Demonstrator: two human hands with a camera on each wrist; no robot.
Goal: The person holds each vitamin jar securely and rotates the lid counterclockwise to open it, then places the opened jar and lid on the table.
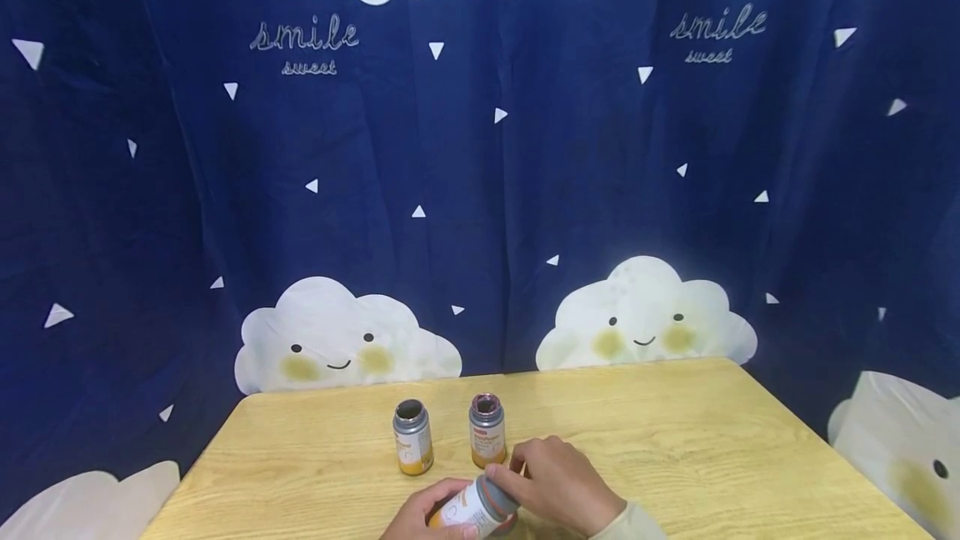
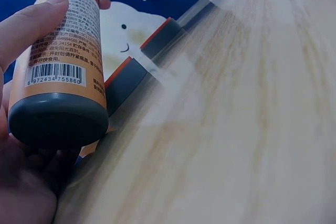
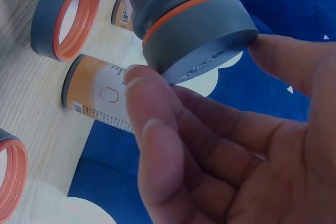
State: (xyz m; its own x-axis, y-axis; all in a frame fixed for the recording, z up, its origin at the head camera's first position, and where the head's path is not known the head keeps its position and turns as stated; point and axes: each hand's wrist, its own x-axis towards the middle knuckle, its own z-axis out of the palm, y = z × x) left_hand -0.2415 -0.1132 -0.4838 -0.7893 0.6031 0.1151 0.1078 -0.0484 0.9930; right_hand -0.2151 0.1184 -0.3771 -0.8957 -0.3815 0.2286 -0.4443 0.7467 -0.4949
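Near the table's front edge, my left hand (image 1: 433, 517) grips a grey bottle (image 1: 463, 510) with an orange and white label, tilted with its capped end up to the right. A barcode shows on its label in the left wrist view, above the dark base. My right hand (image 1: 558, 482) pinches the grey cap (image 3: 202, 38) between thumb and fingers; an orange ring runs along the cap's edge. Just beyond the hands stand two similar bottles upright without caps, a left one (image 1: 412, 440) and a right one (image 1: 487, 433).
Two loose grey caps with orange insides lie on the wooden table, a nearer cap (image 2: 126, 81) and a farther cap (image 2: 161, 36) in the left wrist view. Behind the table (image 1: 675, 432) hangs a dark blue curtain (image 1: 480, 165) with clouds and triangles.
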